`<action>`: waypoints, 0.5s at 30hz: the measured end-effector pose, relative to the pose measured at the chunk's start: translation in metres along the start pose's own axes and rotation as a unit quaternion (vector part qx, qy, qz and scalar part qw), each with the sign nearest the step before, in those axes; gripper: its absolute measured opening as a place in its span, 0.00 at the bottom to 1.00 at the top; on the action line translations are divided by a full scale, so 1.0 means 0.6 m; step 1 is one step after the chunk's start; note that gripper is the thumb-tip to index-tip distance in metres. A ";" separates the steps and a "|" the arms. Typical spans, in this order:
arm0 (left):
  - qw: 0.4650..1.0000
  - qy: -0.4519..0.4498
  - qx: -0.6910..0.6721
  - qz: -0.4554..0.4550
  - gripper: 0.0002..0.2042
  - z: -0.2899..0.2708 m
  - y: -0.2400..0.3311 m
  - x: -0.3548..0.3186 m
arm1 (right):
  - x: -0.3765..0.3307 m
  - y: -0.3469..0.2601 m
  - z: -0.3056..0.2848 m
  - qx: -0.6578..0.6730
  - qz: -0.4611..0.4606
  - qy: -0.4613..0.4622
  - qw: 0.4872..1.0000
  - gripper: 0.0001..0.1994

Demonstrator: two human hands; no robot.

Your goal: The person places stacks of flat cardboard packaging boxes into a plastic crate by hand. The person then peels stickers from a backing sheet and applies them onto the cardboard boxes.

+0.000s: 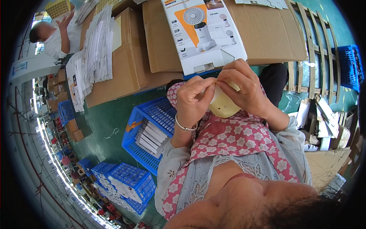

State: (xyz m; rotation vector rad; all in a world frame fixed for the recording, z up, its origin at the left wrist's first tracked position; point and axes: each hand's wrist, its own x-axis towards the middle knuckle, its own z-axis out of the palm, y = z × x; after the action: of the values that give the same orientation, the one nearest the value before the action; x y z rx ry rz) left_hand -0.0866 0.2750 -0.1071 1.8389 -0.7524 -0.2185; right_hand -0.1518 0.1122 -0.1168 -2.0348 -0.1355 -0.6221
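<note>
Head view: the left hand (193, 100) and the right hand (244, 88) meet above the person's lap, both closed in a pinch on a small pale yellow rounded object (222, 105). The fingertips of both hands touch at its upper edge. The left wrist carries a silver bracelet (183, 126).

Just beyond the hands lies a flattened white fan carton (204, 34), resting on a brown cardboard box (267, 34). To the left of the lap, on the green floor (110, 126), stands a blue plastic crate (152, 129) holding white packs. Stacks of flat cartons (93, 57) lie on another cardboard box farther left. A second person (53, 36) sits beyond them.
</note>
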 end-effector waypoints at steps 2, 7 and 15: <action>1.000 -0.004 0.003 -0.008 0.07 -0.001 0.003 0.001 | -0.001 -0.001 0.002 0.008 0.004 0.009 1.000 0.13; 1.000 -0.010 0.009 -0.005 0.07 -0.004 0.003 0.001 | -0.002 -0.004 0.001 -0.004 0.013 0.016 1.000 0.13; 0.999 -0.015 0.038 0.025 0.08 -0.007 0.002 0.002 | 0.000 -0.003 0.002 0.012 0.004 0.011 1.000 0.11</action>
State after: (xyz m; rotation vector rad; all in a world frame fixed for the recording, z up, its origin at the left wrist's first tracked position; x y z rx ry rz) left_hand -0.0840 0.2776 -0.1042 1.8895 -0.8360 -0.1891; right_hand -0.1517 0.1142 -0.1159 -2.0041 -0.1209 -0.6335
